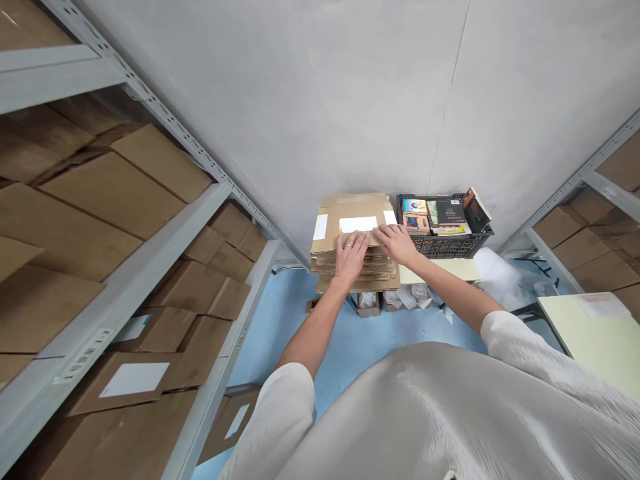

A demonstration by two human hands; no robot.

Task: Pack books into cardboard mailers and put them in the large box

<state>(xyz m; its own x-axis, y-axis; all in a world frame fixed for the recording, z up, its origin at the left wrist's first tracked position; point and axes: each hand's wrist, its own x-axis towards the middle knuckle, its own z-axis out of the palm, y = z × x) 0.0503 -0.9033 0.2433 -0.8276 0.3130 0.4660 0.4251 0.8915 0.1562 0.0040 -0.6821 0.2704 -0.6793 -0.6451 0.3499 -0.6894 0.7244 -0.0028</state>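
A stack of flattened cardboard boxes [327, 241] stands against the wall, with white labels on the top one. My left hand [351, 253] rests on the front edge of the top sheet, fingers spread forward beside the middle white label [358, 224]. My right hand [397, 243] lies on the same front edge farther right, its fingers stretched toward that label. Both thumbs are close to the edge and partly hidden. Neither hand is visibly lifting a sheet.
Right of the stack, a black plastic crate [443, 247] holds several books. A pale table [595, 340] stands at the right. Metal shelving [165, 267] full of cardboard boxes runs along the left, with more shelves at right. Below are small open boxes [369, 308] with white wrapping.
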